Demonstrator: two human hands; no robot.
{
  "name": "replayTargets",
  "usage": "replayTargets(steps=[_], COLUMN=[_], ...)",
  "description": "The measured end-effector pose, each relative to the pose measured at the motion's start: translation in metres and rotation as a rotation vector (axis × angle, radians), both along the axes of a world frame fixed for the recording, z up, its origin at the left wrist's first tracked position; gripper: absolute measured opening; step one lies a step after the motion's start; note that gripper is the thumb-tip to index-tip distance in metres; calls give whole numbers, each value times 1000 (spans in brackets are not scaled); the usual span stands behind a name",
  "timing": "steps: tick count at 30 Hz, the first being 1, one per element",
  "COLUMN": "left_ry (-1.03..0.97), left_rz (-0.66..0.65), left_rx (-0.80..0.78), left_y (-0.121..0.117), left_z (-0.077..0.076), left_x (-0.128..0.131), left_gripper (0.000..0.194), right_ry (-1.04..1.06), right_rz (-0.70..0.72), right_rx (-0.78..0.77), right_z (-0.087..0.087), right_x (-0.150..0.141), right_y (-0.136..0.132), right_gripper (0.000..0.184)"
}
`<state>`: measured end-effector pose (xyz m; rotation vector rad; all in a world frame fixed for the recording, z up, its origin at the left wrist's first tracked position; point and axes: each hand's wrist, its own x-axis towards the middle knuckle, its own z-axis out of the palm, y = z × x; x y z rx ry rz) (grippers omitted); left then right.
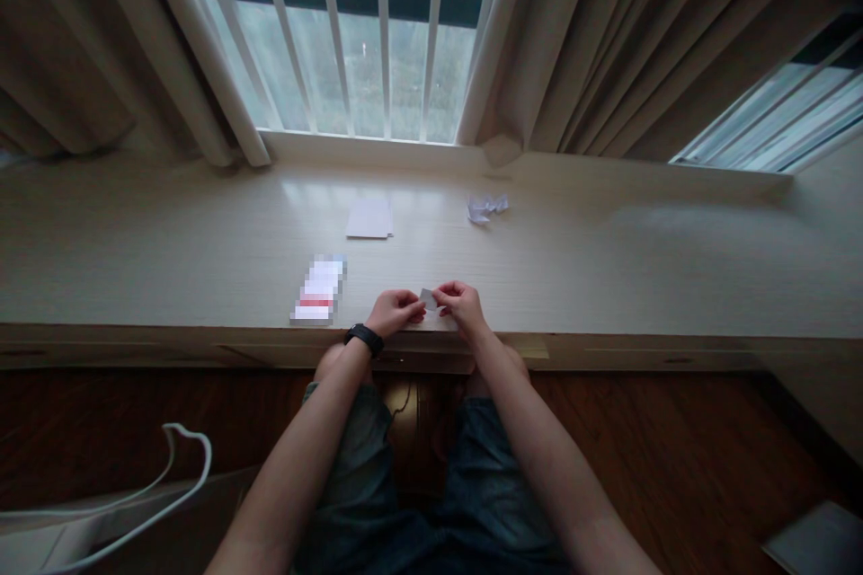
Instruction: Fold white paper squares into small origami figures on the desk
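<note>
Between my two hands is a small folded piece of white paper (427,298), held just above the front edge of the desk. My left hand (396,312), with a black band on its wrist, pinches the paper's left side. From the right, my right hand (460,301) grips its other side between thumb and fingers. A stack of white paper squares (369,218) lies farther back, left of centre. Some folded paper pieces (486,207) sit together to the right of the stack. The fingers partly cover the held paper.
The long pale desk (607,260) runs below a barred window (351,63) with curtains (580,36). A blurred-out phone-like rectangle (319,290) lies left of my hands. On the lower left is a white cable-like loop (206,449) above the wooden floor (661,440).
</note>
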<state>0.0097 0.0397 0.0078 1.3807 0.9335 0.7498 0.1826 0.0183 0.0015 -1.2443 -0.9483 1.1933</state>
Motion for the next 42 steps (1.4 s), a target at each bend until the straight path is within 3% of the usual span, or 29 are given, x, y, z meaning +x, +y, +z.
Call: replayTargets(steps=[8, 20, 33, 42], left_ry=[27, 124, 50, -9], left_rz=[121, 131, 47, 80], left_rx=[36, 120, -26, -58], left_y=[-2, -5, -4, 0], left_z=[-2, 0, 3, 2], left_x=[4, 6, 2, 2], left_gripper=[36, 34, 35, 35], right_ry=[-171, -139, -218, -276], right_rz=[95, 89, 94, 263], right_rx=[102, 105, 134, 184], right_z=[-3, 1, -5, 1], right_x=[2, -4, -2, 3], right_y=[-5, -4, -3, -10], right_gripper=[38, 35, 31, 50])
